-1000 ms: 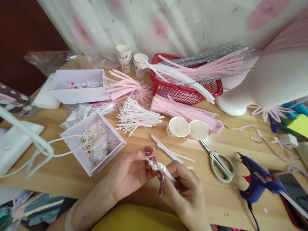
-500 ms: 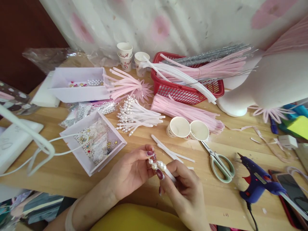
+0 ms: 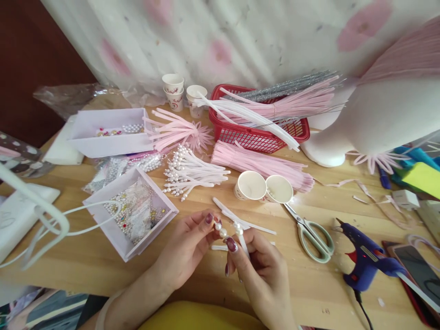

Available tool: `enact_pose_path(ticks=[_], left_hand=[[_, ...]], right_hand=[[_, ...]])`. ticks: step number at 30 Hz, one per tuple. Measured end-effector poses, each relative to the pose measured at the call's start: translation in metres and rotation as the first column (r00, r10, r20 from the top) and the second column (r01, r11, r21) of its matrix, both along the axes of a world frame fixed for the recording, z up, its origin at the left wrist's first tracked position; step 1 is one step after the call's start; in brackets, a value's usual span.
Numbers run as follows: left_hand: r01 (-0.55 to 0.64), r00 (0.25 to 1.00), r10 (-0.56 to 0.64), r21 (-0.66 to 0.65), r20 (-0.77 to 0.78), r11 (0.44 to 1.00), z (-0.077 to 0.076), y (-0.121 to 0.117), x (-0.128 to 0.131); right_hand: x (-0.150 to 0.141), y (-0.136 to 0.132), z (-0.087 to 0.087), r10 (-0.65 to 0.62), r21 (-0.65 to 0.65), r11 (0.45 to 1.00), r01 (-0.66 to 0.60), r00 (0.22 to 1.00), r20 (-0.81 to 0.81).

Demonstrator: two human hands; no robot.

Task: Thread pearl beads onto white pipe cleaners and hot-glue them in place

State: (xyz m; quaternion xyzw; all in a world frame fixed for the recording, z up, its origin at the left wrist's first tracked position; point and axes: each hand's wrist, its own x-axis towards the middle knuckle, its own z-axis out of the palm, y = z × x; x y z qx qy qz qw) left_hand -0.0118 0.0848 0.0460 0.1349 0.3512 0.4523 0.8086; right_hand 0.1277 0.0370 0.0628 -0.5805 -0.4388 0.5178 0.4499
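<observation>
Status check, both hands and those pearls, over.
Left grip: pinching pearls. Right grip: holding white stem, pearls at its tip. Loose strips lie just beyond the hands, seemingly not blocking.

- rear box (image 3: 106, 147) at left on the surface (image 3: 319, 288); front box (image 3: 151, 236) before it; beads (image 3: 134, 129) in both;
- beaded bundle (image 3: 195, 172) behind and right of the front box;
- basket (image 3: 254, 140) right of the stacked cups (image 3: 174, 94); stem bundle (image 3: 261, 167) before the basket, two cups (image 3: 250, 185) before that;
- scissors (image 3: 318, 240), glue gun (image 3: 364, 256), phone (image 3: 415, 266) in order rightward;
- left hand (image 3: 185, 250) and right hand (image 3: 264, 270) before the loose stems (image 3: 260, 225)
</observation>
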Motion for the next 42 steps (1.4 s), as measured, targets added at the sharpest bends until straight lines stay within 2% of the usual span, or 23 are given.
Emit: enact_pose_path(ticks=[10, 19, 29, 34, 38, 42], left_hand=[[-0.064, 0.981, 0.090, 0.151, -0.173, 0.986, -0.002, -0.002, -0.002], [-0.071, 0.976, 0.100, 0.152, -0.192, 0.986, 0.000, 0.002, -0.005], [-0.024, 0.968, 0.075, 0.209, -0.239, 0.978, 0.000, 0.004, -0.004], [-0.076, 0.958, 0.139, 0.245, -0.251, 0.967, -0.004, 0.005, -0.005], [-0.109, 0.958, 0.161, 0.220, -0.239, 0.969, -0.004, 0.008, -0.007], [-0.058, 0.960, 0.118, 0.234, -0.253, 0.970, -0.001, 0.010, -0.007]], right_hand=[[0.001, 0.002, 0.000, -0.017, 0.015, 1.000, 0.017, 1.000, -0.009], [0.003, 0.000, 0.000, 0.009, -0.009, 1.000, -0.009, 0.999, 0.049], [0.002, 0.001, 0.001, -0.001, -0.018, 1.000, 0.001, 1.000, 0.005], [0.003, 0.002, 0.000, 0.004, -0.024, 1.000, -0.004, 1.000, 0.009], [0.003, 0.002, 0.001, 0.014, -0.038, 0.999, -0.013, 1.000, 0.020], [0.002, 0.003, 0.002, 0.011, -0.049, 0.999, -0.010, 1.000, 0.012]])
